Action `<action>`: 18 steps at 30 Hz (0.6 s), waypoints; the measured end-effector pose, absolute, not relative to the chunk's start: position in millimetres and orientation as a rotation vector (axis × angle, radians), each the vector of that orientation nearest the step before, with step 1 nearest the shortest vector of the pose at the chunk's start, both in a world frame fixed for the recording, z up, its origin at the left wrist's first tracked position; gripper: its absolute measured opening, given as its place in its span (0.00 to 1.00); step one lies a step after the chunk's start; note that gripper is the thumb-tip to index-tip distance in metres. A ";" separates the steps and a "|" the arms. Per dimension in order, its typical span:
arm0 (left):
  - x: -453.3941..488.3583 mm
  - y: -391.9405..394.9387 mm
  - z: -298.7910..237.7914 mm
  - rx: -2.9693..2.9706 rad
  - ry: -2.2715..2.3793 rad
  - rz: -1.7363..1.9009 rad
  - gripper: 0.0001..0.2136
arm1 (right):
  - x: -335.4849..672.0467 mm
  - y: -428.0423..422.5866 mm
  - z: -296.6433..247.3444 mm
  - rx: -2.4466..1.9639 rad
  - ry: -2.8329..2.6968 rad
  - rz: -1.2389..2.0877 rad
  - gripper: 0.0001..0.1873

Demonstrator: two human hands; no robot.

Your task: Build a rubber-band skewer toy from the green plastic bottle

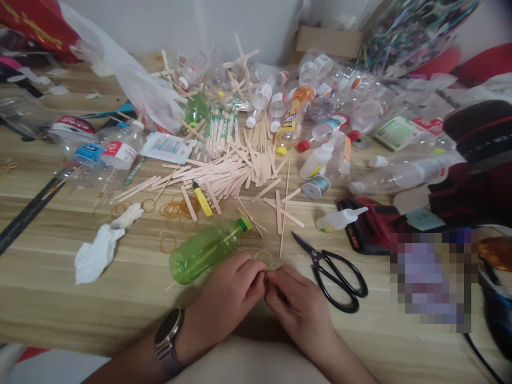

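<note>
My left hand point(224, 298) and my right hand point(298, 304) meet fingertip to fingertip near the table's front edge, both pinching a yellow rubber band point(264, 257) that loops up between them. A watch sits on my left wrist. A green plastic bottle point(206, 249) lies on its side just beyond my left hand, with a thin stick running through it. Black scissors point(334, 272) lie open to the right of my right hand.
A pile of wooden craft sticks point(224, 173) and skewers fills the table's middle, with loose rubber bands point(178, 208), a yellow cutter point(202, 198) and a crumpled tissue point(98, 250). Clear bottles point(320, 106), glue bottles point(340, 218) and a red tool point(372, 224) crowd the back and right.
</note>
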State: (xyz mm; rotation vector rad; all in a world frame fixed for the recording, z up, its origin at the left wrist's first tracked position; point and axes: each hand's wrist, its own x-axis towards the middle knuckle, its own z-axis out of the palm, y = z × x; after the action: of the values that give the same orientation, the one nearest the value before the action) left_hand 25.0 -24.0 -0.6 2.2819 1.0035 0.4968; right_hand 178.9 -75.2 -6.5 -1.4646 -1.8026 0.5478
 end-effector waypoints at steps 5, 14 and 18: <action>24.8 -24.1 0.1 2.270 0.999 0.508 0.09 | 177.6 -75.8 -5.2 -1.477 -1.784 0.551 0.12; 22.9 -23.6 1.3 2.101 1.030 0.697 0.10 | 170.9 -73.7 -3.2 -1.563 -1.336 0.892 0.11; 23.4 -26.4 4.0 1.987 1.049 0.691 0.08 | 171.6 -73.4 -3.2 -1.568 -1.208 0.969 0.11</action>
State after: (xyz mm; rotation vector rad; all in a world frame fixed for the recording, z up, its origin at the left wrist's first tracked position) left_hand 23.4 -26.4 4.0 1.9869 1.0493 0.6914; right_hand 171.6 -73.4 -3.2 -1.5677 -1.2077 0.9690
